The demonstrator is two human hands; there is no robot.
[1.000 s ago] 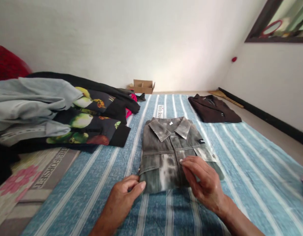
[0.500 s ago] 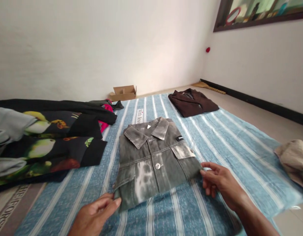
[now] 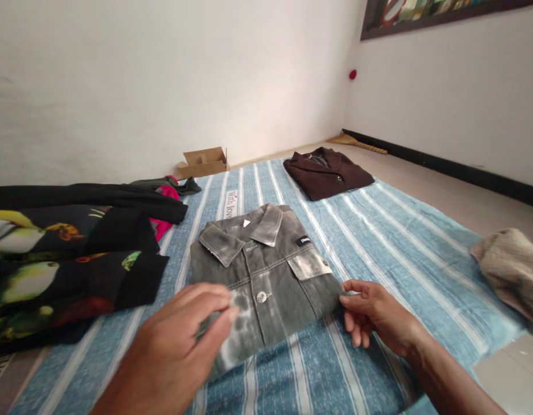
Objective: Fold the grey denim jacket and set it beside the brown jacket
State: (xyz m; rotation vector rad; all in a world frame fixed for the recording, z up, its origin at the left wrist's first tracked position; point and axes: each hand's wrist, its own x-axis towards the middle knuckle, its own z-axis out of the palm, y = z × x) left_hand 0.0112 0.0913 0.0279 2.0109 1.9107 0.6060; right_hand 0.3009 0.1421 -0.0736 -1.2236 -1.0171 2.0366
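- Cardboard box back by the wall, flaps open, can't see inside
- Denim jacket lying folded on the striped blanket, buttons up
- Left hand on top of it, fingers open
- Right hand fingertips at the hem, can't tell if pinching

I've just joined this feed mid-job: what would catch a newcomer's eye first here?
The faded grey denim shirt, folded with its collar showing, sits mid-frame on a blue striped sheet, with the left hand over its lower front and the right hand at its lower right corner. To the left lies a bold black fruit-print garment; farther back is a folded dark brown jacket.
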